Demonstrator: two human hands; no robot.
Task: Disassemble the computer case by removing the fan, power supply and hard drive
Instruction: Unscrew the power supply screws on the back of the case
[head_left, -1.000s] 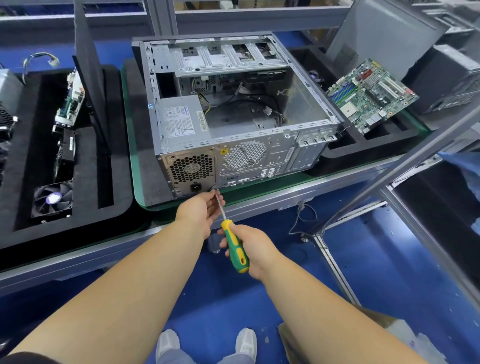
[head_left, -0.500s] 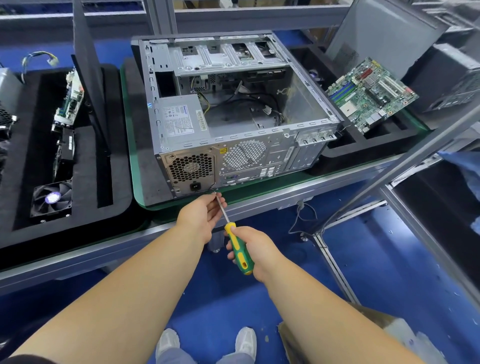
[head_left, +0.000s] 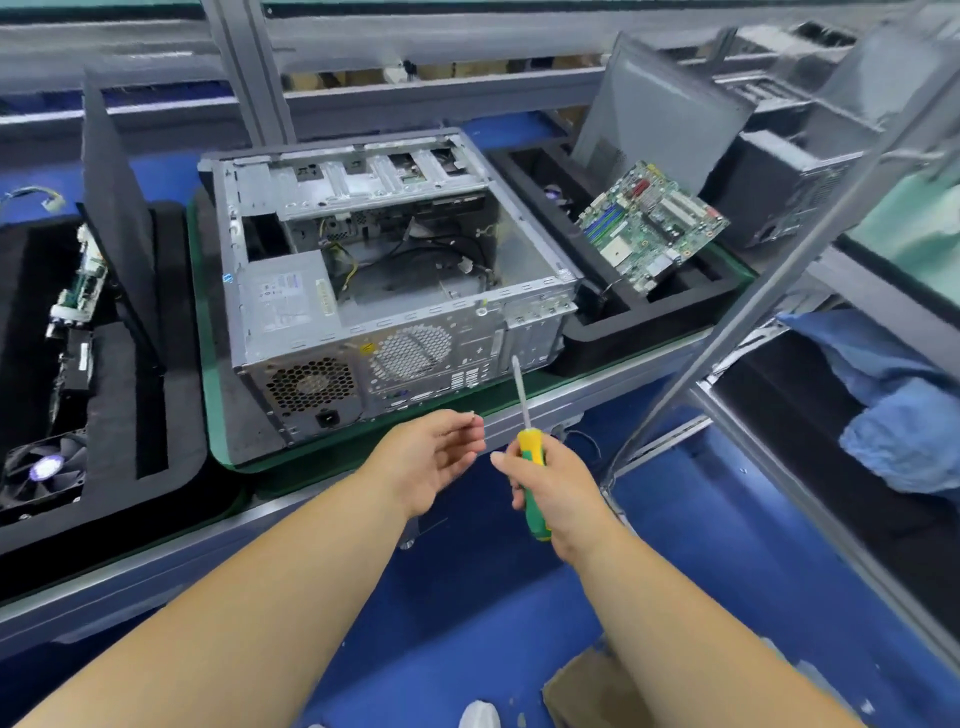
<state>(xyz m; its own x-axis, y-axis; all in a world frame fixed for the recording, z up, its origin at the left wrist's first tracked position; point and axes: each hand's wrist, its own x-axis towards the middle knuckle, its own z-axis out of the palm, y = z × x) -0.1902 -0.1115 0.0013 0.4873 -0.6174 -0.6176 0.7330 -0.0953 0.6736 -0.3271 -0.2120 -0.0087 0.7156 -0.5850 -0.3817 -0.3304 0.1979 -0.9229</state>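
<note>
I'm looking down at a grey bench (head_left: 291, 519) over a blue floor, with black foam trays along it. The case (head_left: 384, 312) lies on its side on a green mat (head_left: 210, 395), its open side up and its rear panel towards me. The power supply (head_left: 288, 306) sits in the near-left corner of the case, its honeycomb vent (head_left: 311, 384) and mains socket facing me; loose cables lie across the case floor behind it. My left hand (head_left: 431, 462) hangs just in front of the rear panel, clear of it, palm turned right and fingers loosely curled; something small and pale may be pinched at the fingertips, but the blur keeps me from being sure, so I cannot tell whether it holds anything. My right hand (head_left: 556, 488) is just beside it, closed round the yellow-green handle of a screwdriver (head_left: 524, 415), whose shaft points up and away with the tip in front of the panel's right part, not touching it as far as I can see. A fan (head_left: 44, 467) lies in the left tray, well apart from both hands, and a motherboard (head_left: 649, 223) leans in the right tray. The power supply carries a white label and the panel a small yellow sticker; neither is readable from here.
</note>
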